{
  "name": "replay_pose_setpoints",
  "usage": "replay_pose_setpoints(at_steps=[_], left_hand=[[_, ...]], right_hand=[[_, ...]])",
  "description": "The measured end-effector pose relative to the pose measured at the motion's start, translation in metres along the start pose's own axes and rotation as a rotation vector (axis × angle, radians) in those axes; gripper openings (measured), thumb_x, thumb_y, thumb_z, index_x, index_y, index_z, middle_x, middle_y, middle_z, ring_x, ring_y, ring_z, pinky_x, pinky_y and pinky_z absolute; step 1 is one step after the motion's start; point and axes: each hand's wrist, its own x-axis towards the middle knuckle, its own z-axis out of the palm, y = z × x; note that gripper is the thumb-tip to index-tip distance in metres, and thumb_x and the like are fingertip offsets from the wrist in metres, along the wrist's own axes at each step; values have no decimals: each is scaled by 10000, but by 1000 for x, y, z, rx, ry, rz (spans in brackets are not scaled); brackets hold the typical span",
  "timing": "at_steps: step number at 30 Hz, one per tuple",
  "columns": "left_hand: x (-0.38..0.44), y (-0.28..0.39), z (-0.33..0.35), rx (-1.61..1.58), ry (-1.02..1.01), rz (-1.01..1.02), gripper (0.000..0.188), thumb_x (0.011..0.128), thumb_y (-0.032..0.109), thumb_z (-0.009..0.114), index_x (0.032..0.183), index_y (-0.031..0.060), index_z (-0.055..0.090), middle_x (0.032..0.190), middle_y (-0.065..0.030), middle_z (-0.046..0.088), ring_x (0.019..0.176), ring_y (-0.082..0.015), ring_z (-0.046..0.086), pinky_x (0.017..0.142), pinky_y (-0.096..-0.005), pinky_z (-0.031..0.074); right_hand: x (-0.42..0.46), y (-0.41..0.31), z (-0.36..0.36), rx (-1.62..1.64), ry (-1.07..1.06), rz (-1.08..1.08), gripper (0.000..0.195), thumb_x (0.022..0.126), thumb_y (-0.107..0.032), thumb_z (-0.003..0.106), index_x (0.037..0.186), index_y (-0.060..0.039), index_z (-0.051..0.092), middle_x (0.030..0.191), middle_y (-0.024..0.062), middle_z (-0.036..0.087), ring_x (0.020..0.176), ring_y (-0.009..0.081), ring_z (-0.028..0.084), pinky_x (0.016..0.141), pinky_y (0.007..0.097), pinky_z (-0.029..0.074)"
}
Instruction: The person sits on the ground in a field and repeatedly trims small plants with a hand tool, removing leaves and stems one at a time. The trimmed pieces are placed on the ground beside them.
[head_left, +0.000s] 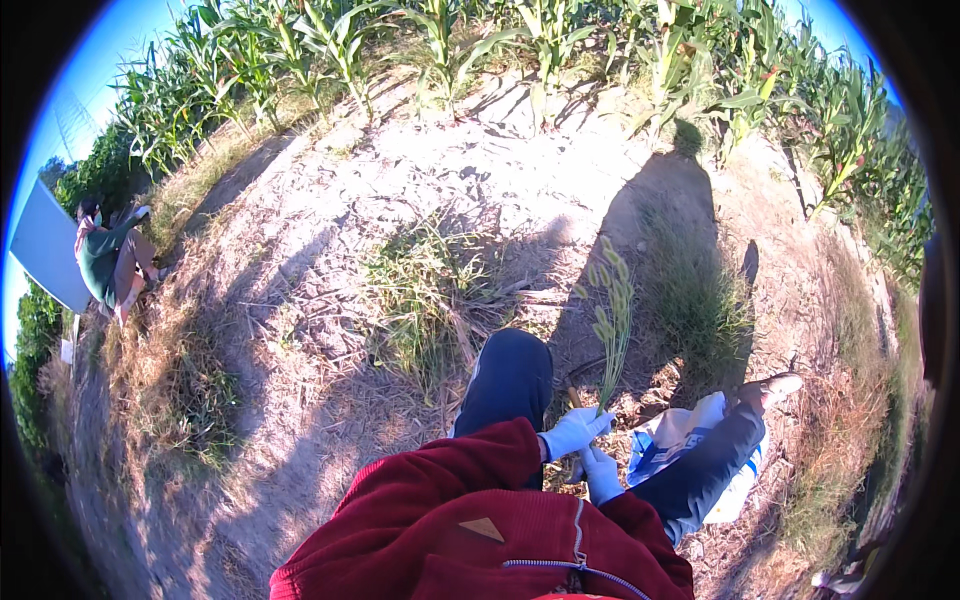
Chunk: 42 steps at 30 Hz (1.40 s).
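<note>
My left hand (576, 433), in a pale glove, grips a small bunch of green grass stems with bristly, foxtail-like seed heads (613, 300). The bunch points up and away from me. Just below it, my right hand (602, 474), gloved alike, is closed around the lower part of the stems; its fingers are partly hidden. A wooden handle (574, 397) shows just beyond my left hand, and what it belongs to is unclear. Beside my right hand, partly under my leg, lies a white and blue plastic woven sack (675, 435).
Maize plants (547, 45) line the far side. A grass clump (427, 292) grows ahead, and more grass (690, 285) stands within my shadow. A person (112, 255) in a green top sits at far left near a pale panel (49, 244). My shoe (780, 384) rests at right.
</note>
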Motion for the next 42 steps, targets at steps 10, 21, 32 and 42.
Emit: replay_pose_setpoints(at_steps=[10, 21, 32, 42], left_hand=[[-7, 22, -17, -23, -337, -294, 415, 934, 434, 503, 931, 39, 630, 757, -61, 624, 553, -133, 590, 443, -263, 463], [-14, 48, -28, -460, -486, -256, 261, 945, 263, 513, 1011, 26, 601, 710, -18, 558, 411, -100, 519, 351, -241, 433], [-8, 28, -23, -377, -177, -305, 243, 955, 243, 496, 917, 43, 629, 687, 2, 575, 413, -73, 486, 368, -215, 382], [-14, 43, -25, -206, -353, -205, 257, 963, 254, 501, 974, 34, 635, 695, 2, 601, 457, -71, 524, 419, -219, 431]], right_hand=[[10, 32, -11, 21, 47, -20, 339, 938, -354, 547, 809, -43, 586, 618, 22, 521, 494, 113, 478, 469, 265, 416], [-4, 9, -13, 581, -543, 13, 440, 861, -487, 579, 969, -63, 531, 615, -12, 391, 529, 160, 435, 565, 379, 472], [-4, -4, 13, -75, 19, -53, 269, 913, -282, 595, 870, -17, 581, 701, 3, 529, 582, 99, 500, 536, 253, 418], [0, 15, -6, -11, -29, -10, 333, 907, -335, 596, 939, -4, 613, 714, 26, 571, 590, 106, 527, 544, 255, 430]])
